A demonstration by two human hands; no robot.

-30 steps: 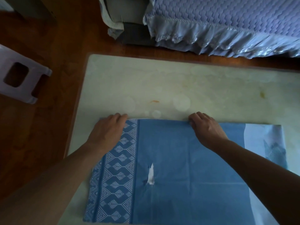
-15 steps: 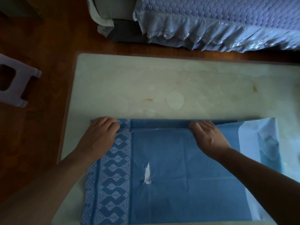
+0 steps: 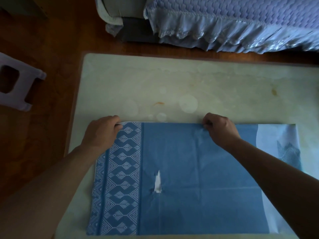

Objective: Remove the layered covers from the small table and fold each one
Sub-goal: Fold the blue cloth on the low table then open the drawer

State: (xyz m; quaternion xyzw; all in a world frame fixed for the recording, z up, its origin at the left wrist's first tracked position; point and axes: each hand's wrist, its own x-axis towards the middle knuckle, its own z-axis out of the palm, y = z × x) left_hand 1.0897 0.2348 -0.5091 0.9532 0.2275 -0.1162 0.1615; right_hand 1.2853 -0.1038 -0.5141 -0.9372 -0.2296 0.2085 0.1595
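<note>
As the blue patterned cover lies folded across the lower centre of the pale table, the left hand and right hand pinch its far edge with curled fingers. A pull could widen the tear at mid-cloth, or skew the layers.

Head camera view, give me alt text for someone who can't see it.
Two bare hands, left hand and right hand, each pinch the far edge of a blue patterned cloth cover lying flat on a pale stained tabletop. The cover has a small tear; a lilac plastic stool stands at left.
</note>
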